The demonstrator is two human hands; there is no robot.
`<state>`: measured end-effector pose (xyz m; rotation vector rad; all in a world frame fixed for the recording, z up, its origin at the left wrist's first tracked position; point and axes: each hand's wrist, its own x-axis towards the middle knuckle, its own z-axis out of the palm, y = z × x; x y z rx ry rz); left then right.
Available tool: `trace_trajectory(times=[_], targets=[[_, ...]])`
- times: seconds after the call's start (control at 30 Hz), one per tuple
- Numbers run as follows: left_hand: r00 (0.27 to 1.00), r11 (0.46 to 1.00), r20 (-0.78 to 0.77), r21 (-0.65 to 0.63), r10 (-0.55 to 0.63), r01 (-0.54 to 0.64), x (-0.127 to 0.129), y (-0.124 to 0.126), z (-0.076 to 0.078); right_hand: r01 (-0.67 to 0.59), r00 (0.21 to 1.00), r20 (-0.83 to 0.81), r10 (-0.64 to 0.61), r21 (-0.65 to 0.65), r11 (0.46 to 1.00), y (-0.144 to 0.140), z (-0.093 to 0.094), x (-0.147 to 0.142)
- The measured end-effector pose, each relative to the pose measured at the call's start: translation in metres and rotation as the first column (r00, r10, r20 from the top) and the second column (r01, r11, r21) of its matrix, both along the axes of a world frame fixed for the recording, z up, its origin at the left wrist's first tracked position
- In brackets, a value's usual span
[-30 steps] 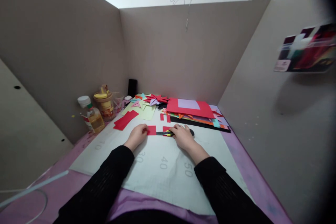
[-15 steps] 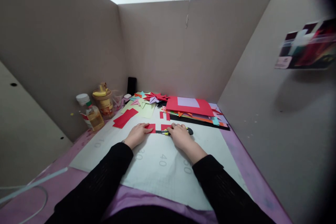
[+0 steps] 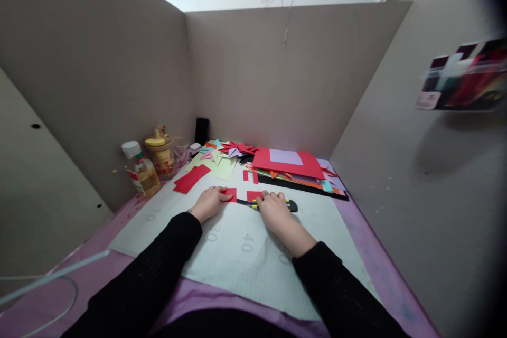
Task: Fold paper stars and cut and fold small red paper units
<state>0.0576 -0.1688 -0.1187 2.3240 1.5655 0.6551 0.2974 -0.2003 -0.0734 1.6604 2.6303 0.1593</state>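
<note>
Black sleeves (image 3: 158, 261) outstretched, left hand (image 3: 208, 204) half-open atop red paper (image 3: 232, 195), right hand (image 3: 276, 214) curled around a black-and-yellow cutter (image 3: 293, 206).

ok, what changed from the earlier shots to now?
Left hand spread from a pinch to thumb and fingers over the left red piece. The cutter tilted slightly, handle end toward the wearer, right hand still holding it. Stacked sheets and bottle stayed put.

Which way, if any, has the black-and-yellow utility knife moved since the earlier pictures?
Yes, slightly: the knife's handle has swung toward the person, closer to the grey printed 40 on the white sheet.
</note>
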Motion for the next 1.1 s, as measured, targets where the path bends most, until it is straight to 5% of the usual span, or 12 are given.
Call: trace_trajectory(times=[0.3,0.47,0.8,1.1], targets=[[0.972,0.972,0.036,-0.038,-0.231,0.233,-0.011,0.016,0.02,0.007,0.999,-0.05,-0.006,0.02,1.0,0.004,-0.008,0.006],[0.952,0.965,-0.16,-0.072,-0.262,0.253,-0.014,0.006,0.029,-0.011,0.998,-0.067,0.013,0.026,1.0,0.015,-0.014,0.015],[0.918,0.923,-0.1,-0.086,-0.383,0.375,-0.013,0.002,0.025,-0.038,0.997,-0.066,0.038,0.002,0.999,0.023,-0.016,0.017],[0.916,0.918,-0.157,-0.213,-0.369,0.333,-0.015,0.011,0.028,-0.076,0.994,-0.076,0.078,0.028,0.997,0.026,-0.017,0.016]])
